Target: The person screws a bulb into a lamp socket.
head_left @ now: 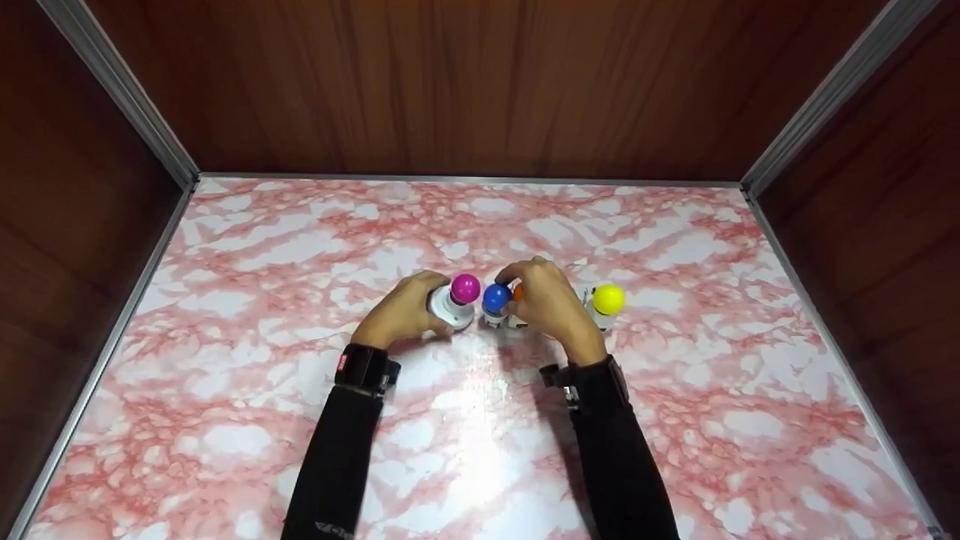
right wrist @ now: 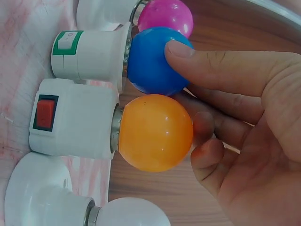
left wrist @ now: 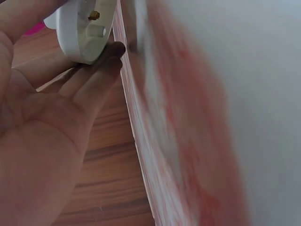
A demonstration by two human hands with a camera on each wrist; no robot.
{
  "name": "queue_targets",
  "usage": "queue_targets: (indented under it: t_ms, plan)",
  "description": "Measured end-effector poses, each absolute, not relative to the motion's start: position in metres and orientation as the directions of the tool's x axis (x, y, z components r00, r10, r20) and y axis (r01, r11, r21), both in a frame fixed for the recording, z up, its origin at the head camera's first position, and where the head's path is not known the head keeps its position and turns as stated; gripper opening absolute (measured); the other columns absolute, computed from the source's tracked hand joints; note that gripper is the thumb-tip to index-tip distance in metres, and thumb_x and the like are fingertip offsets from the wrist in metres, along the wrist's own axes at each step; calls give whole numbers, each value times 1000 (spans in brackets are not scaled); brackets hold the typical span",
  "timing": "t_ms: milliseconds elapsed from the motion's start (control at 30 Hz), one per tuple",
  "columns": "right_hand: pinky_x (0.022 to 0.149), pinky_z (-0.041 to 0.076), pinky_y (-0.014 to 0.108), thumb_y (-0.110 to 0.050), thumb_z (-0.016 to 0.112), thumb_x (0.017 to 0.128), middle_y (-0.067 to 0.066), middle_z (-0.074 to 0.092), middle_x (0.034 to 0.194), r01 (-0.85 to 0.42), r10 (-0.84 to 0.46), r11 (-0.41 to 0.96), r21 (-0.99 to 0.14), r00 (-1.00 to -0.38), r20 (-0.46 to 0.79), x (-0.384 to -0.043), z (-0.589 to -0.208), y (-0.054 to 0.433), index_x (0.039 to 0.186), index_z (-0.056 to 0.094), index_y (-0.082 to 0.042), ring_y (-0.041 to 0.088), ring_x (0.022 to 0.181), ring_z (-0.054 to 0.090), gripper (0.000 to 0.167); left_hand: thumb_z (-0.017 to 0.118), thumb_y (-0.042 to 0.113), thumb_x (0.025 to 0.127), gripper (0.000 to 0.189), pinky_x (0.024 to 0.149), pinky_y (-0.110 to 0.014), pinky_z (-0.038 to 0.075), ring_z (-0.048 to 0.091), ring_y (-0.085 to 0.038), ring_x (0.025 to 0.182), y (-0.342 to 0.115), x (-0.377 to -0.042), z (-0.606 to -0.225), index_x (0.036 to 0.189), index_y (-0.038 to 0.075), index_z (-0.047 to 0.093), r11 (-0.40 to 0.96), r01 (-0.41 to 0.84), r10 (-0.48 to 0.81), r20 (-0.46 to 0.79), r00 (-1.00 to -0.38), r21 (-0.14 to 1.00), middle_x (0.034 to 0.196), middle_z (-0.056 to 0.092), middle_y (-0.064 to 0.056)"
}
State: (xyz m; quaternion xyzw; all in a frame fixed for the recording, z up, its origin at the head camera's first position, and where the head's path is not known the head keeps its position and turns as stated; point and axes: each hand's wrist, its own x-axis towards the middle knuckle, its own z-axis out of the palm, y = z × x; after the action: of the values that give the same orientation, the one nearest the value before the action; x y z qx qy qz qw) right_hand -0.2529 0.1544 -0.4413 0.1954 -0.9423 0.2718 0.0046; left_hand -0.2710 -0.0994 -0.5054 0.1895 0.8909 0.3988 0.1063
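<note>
My left hand (head_left: 405, 309) grips the round white base (head_left: 448, 309) of a lamp holder with a magenta bulb (head_left: 466, 288). In the left wrist view the base (left wrist: 70, 37) is tilted, its hollow underside and a brass screw showing. My right hand (head_left: 551, 304) pinches a blue bulb (right wrist: 153, 61), thumb in front and fingers behind. That bulb sits in a white socket (right wrist: 89, 54) with a green-framed switch. Right beside it is an orange bulb (right wrist: 155, 134) in a white socket (right wrist: 77, 117) with a red switch; the curled fingers are close to this bulb.
A white bulb (right wrist: 134, 214) on a round white base (right wrist: 35, 193) stands past the orange one. Farther right is a yellow bulb (head_left: 608, 299) in a holder. The red-and-white marbled table (head_left: 262, 375) is bounded by brown wood-grain panels (head_left: 480, 90) with metal edging.
</note>
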Motion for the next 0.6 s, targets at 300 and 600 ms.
queue_targets:
  t_ms: [300,600]
  plan:
    - [81,44,33,0,84,80,8,81,107,-368,-370,765,-529,-923,107,-253,-443,155,110,82,-10,26,93,56,31,99,18,69,86,131,-52,38,46,-32,150,-95,-267,-504,146,7,61,662,227,391,-72,-917,714,155,52,-8]
    - [82,47,34,-2,86,81,10,80,107,-364,-371,767,-529,-924,98,-253,-443,156,111,82,-10,27,94,57,31,100,20,68,89,131,-53,38,33,-32,155,-92,-268,-506,147,10,59,703,200,370,-112,-922,683,162,43,-9]
